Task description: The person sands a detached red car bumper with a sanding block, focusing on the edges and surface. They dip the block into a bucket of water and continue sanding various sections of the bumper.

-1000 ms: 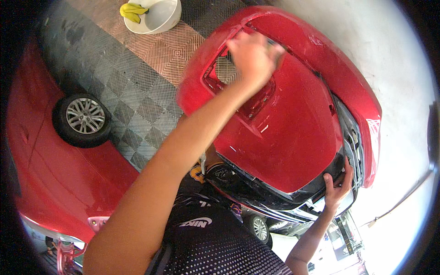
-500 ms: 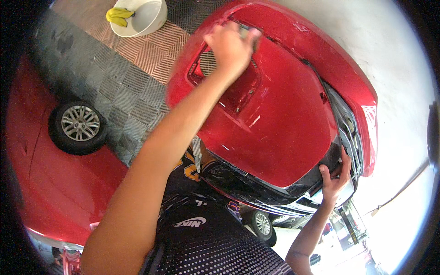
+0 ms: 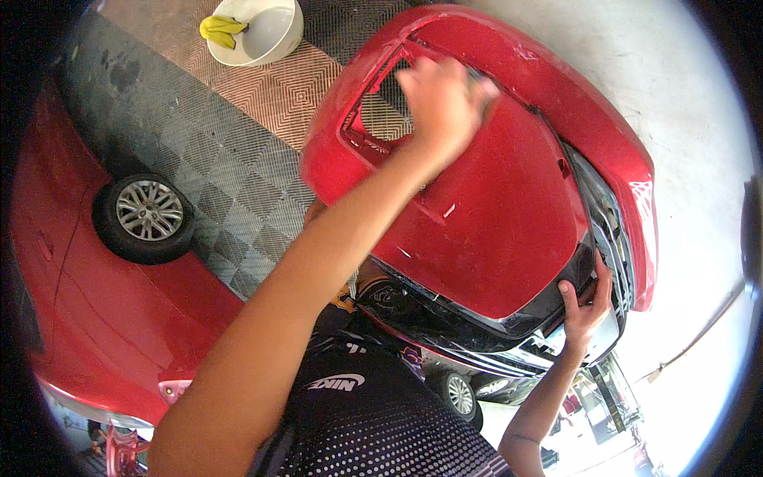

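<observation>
A large red car bumper (image 3: 509, 199) with black and chrome trim lies in front of me. On its upper part, beside a squared opening (image 3: 385, 111), my left hand (image 3: 445, 103) is pressed down, smeared by motion. Its fingers are bent around a small dark item (image 3: 477, 75) that I cannot make out. Lower right, my right hand (image 3: 586, 310) grips the bumper's black trimmed edge, thumb on the near face and fingers over the side.
A red car (image 3: 119, 318) with a silver-spoked wheel (image 3: 149, 211) stands at left. A white basin (image 3: 274, 36) with a yellow cloth (image 3: 222, 32) sits on the tiled floor (image 3: 230, 175) at the back. Another wheel (image 3: 459, 393) shows below the bumper.
My left hand has slid to the right and a little nearer across the bumper, baring more of the opening. The right hand keeps its grip. The whole view has shifted slightly.
</observation>
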Demonstrator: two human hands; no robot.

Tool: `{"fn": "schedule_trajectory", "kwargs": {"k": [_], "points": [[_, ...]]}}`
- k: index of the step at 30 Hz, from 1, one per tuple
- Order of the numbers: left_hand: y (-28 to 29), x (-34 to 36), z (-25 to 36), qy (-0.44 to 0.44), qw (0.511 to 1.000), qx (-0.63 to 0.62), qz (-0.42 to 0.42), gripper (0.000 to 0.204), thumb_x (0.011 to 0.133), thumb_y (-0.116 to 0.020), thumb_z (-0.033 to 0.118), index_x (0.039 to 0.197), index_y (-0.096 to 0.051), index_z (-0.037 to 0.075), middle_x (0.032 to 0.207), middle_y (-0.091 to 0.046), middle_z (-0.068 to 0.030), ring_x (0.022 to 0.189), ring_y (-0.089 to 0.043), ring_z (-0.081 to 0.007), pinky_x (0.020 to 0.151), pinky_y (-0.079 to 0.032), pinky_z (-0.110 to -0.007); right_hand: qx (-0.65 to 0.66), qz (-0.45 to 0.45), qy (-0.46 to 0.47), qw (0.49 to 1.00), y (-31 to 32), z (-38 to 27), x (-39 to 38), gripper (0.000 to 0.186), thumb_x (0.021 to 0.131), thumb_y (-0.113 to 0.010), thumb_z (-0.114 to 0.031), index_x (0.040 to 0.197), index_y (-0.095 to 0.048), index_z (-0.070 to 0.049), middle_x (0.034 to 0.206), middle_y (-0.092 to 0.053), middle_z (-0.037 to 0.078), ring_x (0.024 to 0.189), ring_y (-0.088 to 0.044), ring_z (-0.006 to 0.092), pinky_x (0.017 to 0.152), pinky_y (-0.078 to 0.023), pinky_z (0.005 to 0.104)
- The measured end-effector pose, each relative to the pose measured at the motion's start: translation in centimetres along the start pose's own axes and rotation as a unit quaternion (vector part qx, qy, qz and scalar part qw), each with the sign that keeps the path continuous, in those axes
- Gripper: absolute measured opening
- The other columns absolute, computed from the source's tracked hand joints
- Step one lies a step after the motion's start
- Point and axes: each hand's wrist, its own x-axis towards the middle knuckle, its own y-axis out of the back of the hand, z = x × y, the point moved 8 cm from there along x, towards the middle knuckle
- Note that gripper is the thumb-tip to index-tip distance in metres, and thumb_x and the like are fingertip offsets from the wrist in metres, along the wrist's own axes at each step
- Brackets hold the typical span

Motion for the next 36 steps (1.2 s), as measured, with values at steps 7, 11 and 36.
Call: {"fn": "schedule_trajectory", "kwargs": {"k": [7, 11, 36], "points": [[1.2, -6.1, 7.7, -0.076, 0.988, -0.129, -0.041, 0.040, 0.079, -0.083, 0.040, 0.079, -0.060, 0.008, 0.079, -0.059, -0.0110, 0.083, -0.056, -0.0327, 0.080, -0.035, -0.049, -0.003, 0.019, 0.013, 1.000, -0.2, 0.3, 0.1, 0.084, 0.076, -0.087, -0.050, 0.141, -0.060, -0.003, 0.107, -0.064, 0.006, 0.077, -0.050, 0.0137, 0.063, -0.039, 0.0281], [1.5, -6.0, 7.3, -0.097, 0.988, -0.106, -0.064, 0.042, 0.077, -0.083, 0.044, 0.078, -0.061, 0.009, 0.079, -0.061, -0.0103, 0.083, -0.057, -0.0323, 0.081, -0.035, -0.049, -0.007, -0.005, -0.024, 1.000, 0.1, 0.4, -0.3, 0.084, 0.075, -0.090, -0.043, 0.142, -0.059, -0.003, 0.111, -0.064, 0.010, 0.095, -0.063, 0.0229, 0.073, -0.049, 0.0329], [-1.0, 2.6, -13.0, 0.135, 0.986, 0.094, 0.027, 0.048, 0.081, -0.083, 0.049, 0.087, -0.071, 0.003, 0.078, -0.070, -0.0113, 0.092, -0.061, -0.0319, 0.087, -0.034, -0.047, -0.019, 0.001, 0.026, 0.999, 0.1, 0.0, 0.0, 0.084, 0.077, -0.088, -0.046, 0.142, -0.058, -0.002, 0.113, -0.063, 0.009, 0.089, -0.061, 0.0174, 0.063, -0.045, 0.0285]]}}
